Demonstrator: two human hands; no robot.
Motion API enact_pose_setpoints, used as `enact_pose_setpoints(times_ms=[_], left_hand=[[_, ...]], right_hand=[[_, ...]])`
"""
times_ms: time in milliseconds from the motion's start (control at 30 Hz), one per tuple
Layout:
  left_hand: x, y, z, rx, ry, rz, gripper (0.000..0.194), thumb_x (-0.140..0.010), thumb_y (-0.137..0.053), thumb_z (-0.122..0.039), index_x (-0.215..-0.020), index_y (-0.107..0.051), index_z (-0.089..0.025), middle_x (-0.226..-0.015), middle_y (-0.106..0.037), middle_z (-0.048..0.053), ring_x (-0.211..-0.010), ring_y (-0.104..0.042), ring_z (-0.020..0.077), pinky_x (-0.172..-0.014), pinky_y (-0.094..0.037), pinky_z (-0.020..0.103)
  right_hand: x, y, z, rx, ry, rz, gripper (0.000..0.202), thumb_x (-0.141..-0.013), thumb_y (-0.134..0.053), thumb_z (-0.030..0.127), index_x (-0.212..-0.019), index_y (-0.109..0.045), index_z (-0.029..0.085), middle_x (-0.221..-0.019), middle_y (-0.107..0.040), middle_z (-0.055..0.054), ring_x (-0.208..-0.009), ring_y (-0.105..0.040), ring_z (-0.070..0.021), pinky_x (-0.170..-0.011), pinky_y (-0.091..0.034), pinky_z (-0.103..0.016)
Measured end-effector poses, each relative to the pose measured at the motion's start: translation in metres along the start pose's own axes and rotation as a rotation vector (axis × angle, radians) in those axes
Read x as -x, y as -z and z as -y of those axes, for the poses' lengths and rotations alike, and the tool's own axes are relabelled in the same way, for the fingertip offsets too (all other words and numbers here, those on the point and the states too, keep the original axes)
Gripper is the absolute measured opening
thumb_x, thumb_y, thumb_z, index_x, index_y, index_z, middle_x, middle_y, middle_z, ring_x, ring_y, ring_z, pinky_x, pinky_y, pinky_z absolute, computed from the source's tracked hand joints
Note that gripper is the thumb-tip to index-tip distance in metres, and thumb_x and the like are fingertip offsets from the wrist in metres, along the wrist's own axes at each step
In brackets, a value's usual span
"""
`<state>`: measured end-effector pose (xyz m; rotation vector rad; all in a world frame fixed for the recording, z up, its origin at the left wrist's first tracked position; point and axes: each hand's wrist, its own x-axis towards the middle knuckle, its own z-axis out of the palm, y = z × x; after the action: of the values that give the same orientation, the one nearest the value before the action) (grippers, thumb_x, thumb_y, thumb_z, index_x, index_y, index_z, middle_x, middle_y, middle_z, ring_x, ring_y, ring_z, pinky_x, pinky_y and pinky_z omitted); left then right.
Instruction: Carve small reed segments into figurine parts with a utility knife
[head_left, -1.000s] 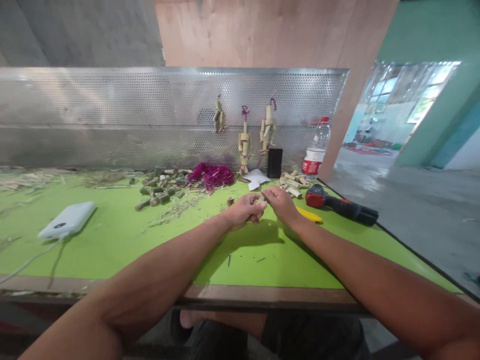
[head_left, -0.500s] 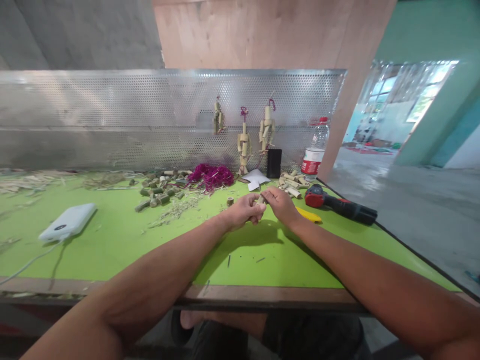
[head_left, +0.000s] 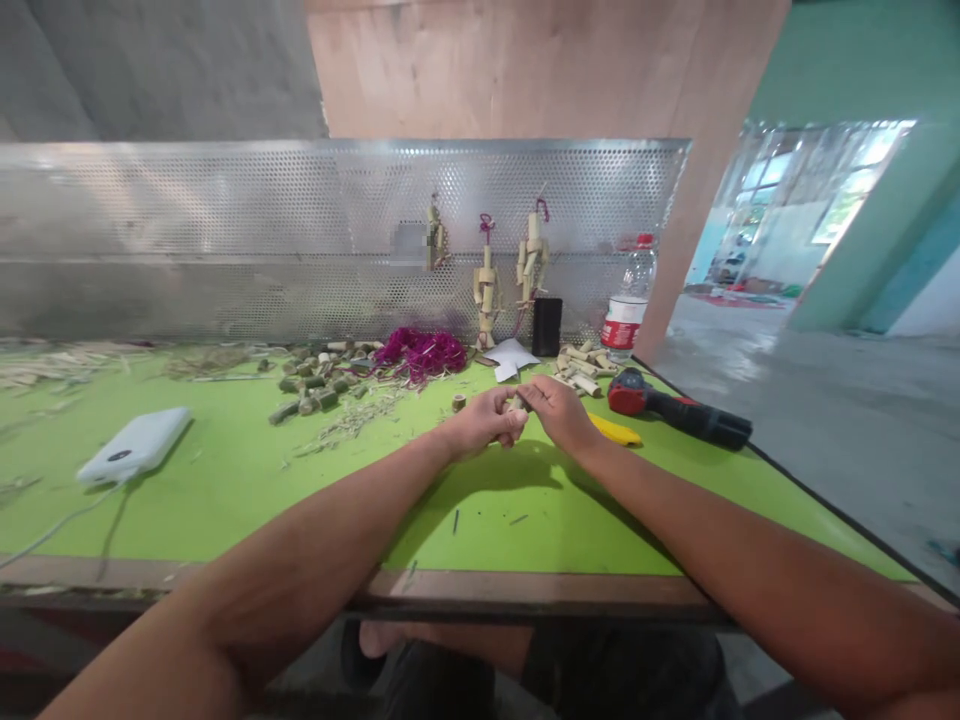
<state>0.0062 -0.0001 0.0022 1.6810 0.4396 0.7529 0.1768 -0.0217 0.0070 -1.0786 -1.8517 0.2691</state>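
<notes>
Above the green tabletop (head_left: 480, 500) my hands meet. My left hand (head_left: 486, 418) is closed round a short pale bamboo piece (head_left: 516, 404), mostly covered by the fingers. Pressed against the far end of that piece are the closed fingertips of my right hand (head_left: 556, 405); a small dark bit shows at them, too small to name. Just left of the hands stands a short cut bamboo ring (head_left: 458, 403). A yellow tool handle (head_left: 616, 430) lies beside my right wrist, partly behind it.
A red-and-black power tool (head_left: 679, 410) and a plastic bottle (head_left: 628, 310) are on the right. Bamboo pieces (head_left: 311, 385) and purple string (head_left: 421, 355) lie behind. Bamboo figures (head_left: 486, 290) hang on the perforated metal panel (head_left: 262, 230). A white power bank (head_left: 136, 445) sits left.
My right hand has shifted very slightly left at the bamboo piece. The view has moved a little; otherwise things stay as they were.
</notes>
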Motion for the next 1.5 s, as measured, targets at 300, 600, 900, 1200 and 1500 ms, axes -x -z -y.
enact_pose_setpoints(times_ms=[300,600,900,1200,1500], left_hand=[[-0.001,0.000,0.003,0.010,-0.032,0.005,0.054,-0.072,-0.072,-0.047,-0.106,-0.048,-0.013,-0.064,-0.052,-0.005,-0.051,-0.050,0.0065,-0.050,-0.044,0.020],[0.002,-0.005,-0.004,0.051,0.018,0.040,0.052,-0.075,-0.071,-0.043,-0.108,-0.044,-0.014,-0.067,-0.054,-0.003,-0.054,-0.051,0.0070,-0.052,-0.045,0.020],[-0.002,0.004,-0.005,-0.057,-0.070,-0.140,0.067,-0.068,-0.077,-0.035,-0.125,-0.045,-0.019,-0.083,-0.055,-0.001,-0.076,-0.053,0.0110,-0.071,-0.048,0.026],[-0.001,0.007,0.000,-0.684,-0.201,-0.252,0.056,-0.067,-0.077,-0.039,-0.116,-0.059,-0.020,-0.117,-0.045,0.009,-0.103,-0.047,0.0198,-0.096,-0.043,0.038],[-0.002,-0.003,-0.005,-1.041,-0.276,-0.267,0.034,-0.067,-0.074,-0.030,-0.096,-0.061,-0.017,-0.103,-0.053,0.009,-0.097,-0.050,0.0233,-0.088,-0.044,0.040]], right_hand=[[-0.001,-0.003,0.001,0.030,0.006,0.018,0.036,-0.093,-0.041,0.047,-0.071,-0.051,0.021,-0.064,-0.057,0.001,-0.062,-0.050,-0.0137,-0.060,-0.035,-0.024],[-0.005,0.007,-0.008,0.117,-0.028,-0.091,0.037,-0.092,-0.042,0.047,-0.066,-0.046,0.021,-0.062,-0.048,0.001,-0.061,-0.045,-0.0143,-0.059,-0.033,-0.027],[-0.009,0.010,-0.011,-0.462,-0.256,-0.059,0.038,-0.086,-0.050,0.055,-0.068,-0.049,0.021,-0.057,-0.051,0.002,-0.052,-0.047,-0.0118,-0.052,-0.040,-0.025],[-0.004,0.006,-0.007,-0.866,-0.379,0.295,0.029,-0.076,-0.067,0.046,-0.079,-0.062,0.018,-0.075,-0.060,-0.002,-0.071,-0.056,-0.0139,-0.069,-0.050,-0.030],[-0.004,-0.001,-0.001,-0.517,-0.261,0.284,0.038,-0.080,-0.061,0.051,-0.064,-0.054,0.017,-0.060,-0.052,0.002,-0.057,-0.047,-0.0103,-0.057,-0.041,-0.025]])
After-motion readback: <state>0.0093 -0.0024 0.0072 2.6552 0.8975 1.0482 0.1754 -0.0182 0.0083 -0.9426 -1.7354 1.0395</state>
